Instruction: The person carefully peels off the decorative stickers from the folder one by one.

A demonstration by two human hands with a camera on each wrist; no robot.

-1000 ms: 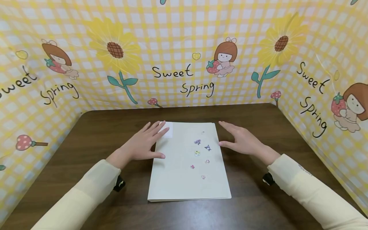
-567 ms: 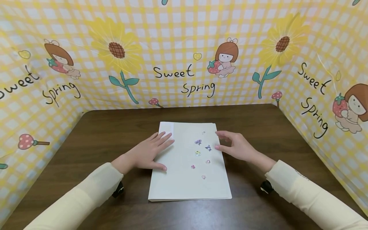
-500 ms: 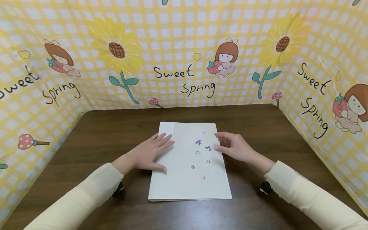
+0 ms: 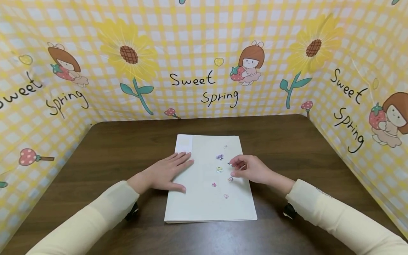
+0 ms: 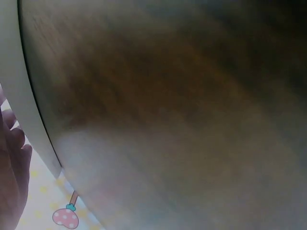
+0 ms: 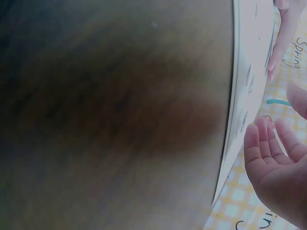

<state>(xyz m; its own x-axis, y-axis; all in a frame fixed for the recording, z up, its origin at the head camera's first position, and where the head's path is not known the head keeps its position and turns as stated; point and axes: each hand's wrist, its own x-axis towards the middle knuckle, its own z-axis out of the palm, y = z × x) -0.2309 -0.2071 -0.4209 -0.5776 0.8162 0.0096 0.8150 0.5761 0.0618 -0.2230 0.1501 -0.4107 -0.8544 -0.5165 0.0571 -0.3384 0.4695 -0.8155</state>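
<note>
A cream-white folder (image 4: 197, 207) lies on the table, with several small cartoon stickers scattered over its right half and a white paper label (image 4: 183, 142) at its top left. Fingers spread and straight, my left hand (image 4: 167, 172) rests on the folder's left part, just below the label. My right hand (image 4: 253, 170) is over the right part, fingers bent and thumb apart from them, with nothing between. Its fingertips partly cover a dark purple sticker (image 4: 229, 164), and the thumb tip lies by a pink one (image 4: 230, 179). In the right wrist view that hand (image 6: 276, 165) shows loosely bent fingers beside the folder's edge.
The dark wooden table (image 4: 127, 148) surrounds the folder. A yellow checked cloth (image 4: 197, 42) with printed sunflowers and lettering stands up behind the table and along both sides. Each wrist carries a small black camera mount.
My right hand has come left from beside the folder to over its stickers, its fingers bending more. My left hand has slid down toward me along the folder's left side. The folder stays put.
</note>
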